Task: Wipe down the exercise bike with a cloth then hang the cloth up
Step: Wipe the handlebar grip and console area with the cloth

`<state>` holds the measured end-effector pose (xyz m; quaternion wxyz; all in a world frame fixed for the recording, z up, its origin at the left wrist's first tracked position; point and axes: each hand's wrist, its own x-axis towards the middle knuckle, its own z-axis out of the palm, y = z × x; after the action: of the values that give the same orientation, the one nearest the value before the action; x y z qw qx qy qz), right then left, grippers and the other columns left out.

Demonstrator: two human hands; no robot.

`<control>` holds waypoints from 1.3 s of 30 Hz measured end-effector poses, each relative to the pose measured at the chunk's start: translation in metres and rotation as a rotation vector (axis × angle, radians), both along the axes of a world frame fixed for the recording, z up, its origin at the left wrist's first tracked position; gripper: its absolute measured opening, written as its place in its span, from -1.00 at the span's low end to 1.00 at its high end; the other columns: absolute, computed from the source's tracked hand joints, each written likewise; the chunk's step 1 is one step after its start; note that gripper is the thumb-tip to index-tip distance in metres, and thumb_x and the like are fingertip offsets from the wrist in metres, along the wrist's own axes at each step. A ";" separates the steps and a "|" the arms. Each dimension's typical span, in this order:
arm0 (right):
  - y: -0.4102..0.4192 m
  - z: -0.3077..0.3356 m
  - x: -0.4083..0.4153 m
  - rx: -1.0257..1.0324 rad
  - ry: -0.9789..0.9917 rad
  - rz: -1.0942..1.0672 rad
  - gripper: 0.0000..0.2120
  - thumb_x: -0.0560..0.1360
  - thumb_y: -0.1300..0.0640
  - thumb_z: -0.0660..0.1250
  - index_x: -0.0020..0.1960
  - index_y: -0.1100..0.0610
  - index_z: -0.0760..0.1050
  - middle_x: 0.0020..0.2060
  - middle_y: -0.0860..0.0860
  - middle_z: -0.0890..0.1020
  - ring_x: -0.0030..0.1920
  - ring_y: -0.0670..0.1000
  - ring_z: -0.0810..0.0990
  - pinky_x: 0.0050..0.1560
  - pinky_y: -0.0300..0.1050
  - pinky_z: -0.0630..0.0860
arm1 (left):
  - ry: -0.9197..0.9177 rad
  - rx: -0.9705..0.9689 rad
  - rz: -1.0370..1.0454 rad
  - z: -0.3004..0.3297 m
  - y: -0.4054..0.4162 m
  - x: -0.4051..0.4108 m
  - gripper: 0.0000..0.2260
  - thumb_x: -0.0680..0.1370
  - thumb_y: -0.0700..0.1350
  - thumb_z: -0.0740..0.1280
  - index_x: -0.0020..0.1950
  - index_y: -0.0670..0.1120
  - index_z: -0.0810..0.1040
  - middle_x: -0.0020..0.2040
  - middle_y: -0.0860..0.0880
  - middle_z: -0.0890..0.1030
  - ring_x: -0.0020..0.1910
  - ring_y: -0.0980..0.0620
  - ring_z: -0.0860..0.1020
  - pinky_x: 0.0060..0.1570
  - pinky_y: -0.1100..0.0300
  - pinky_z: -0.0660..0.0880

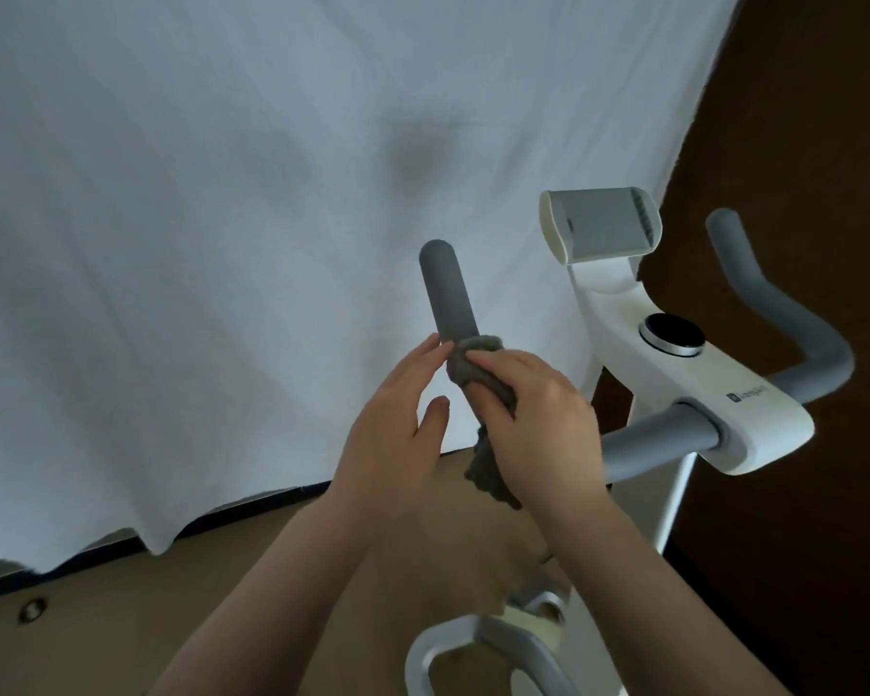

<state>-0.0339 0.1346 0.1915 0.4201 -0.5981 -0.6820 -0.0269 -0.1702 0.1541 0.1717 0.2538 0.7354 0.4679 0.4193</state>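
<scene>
The white exercise bike (674, 374) stands at right, with grey foam handlebars. Its left handlebar grip (448, 293) points up in the middle of the view. A grey cloth (478, 374) is wrapped around that grip's lower part, and its loose end hangs down below my palm. My right hand (543, 419) is closed over the cloth and the grip. Just left of the grip is my left hand (393, 444), fingers apart, with its fingertips touching the cloth's edge.
A white sheet (222, 243) hangs behind the bike and fills most of the view. The bike's tablet holder (598, 226), round black dial (674, 334) and right handlebar (784, 313) are at right. Brown floor (172, 620) and the bike's grey frame (473, 650) lie below.
</scene>
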 end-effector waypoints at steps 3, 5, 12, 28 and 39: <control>0.016 0.002 -0.003 -0.024 -0.013 0.001 -0.78 0.56 0.09 0.35 0.18 0.04 0.61 0.03 -0.04 0.67 0.00 -0.02 0.62 0.06 -0.10 0.58 | -0.019 0.016 -0.042 0.003 0.011 -0.002 -0.50 0.60 -0.24 0.22 0.49 0.11 0.26 0.45 0.27 0.28 0.35 0.43 0.22 0.20 0.65 0.09; 0.009 -0.006 0.002 0.056 -0.076 0.008 -0.76 0.55 0.11 0.35 0.19 0.08 0.61 0.01 -0.02 0.68 -0.02 -0.03 0.64 0.04 -0.11 0.60 | 0.014 0.037 -0.059 0.005 0.020 -0.010 -0.52 0.61 -0.21 0.23 0.48 0.12 0.28 0.46 0.30 0.24 0.38 0.40 0.21 0.20 0.66 0.09; 0.040 0.002 -0.026 0.067 -0.113 -0.198 -0.82 0.52 0.10 0.40 0.11 0.08 0.62 -0.03 0.05 0.62 -0.16 0.05 0.62 -0.24 -0.14 0.59 | -0.015 0.070 -0.144 0.012 0.045 -0.019 -0.49 0.58 -0.26 0.23 0.48 0.09 0.29 0.47 0.25 0.27 0.42 0.33 0.23 0.26 0.55 0.16; 0.054 0.037 -0.015 -0.332 -0.016 -0.191 -0.78 0.60 -0.01 0.22 0.24 -0.08 0.42 0.07 -0.09 0.55 -0.04 -0.12 0.54 -0.04 -0.40 0.47 | -0.042 0.244 -0.185 0.023 0.094 -0.031 -0.71 0.55 -0.25 0.30 0.25 -0.04 0.55 0.32 0.11 0.44 0.21 0.20 0.44 0.03 0.55 0.35; 0.076 0.044 -0.031 -0.143 0.056 -0.181 -0.77 0.60 0.06 0.25 0.24 0.01 0.49 0.08 -0.07 0.55 0.01 -0.14 0.52 0.10 -0.29 0.52 | -0.172 0.239 -0.214 0.034 0.117 -0.025 -0.69 0.51 -0.28 0.32 0.24 -0.08 0.51 0.21 0.07 0.47 0.14 0.17 0.48 0.03 0.52 0.37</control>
<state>-0.0652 0.2106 0.2354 0.3913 -0.6861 -0.6133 0.0007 -0.1950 0.2714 0.2053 0.2467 0.7675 0.3104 0.5038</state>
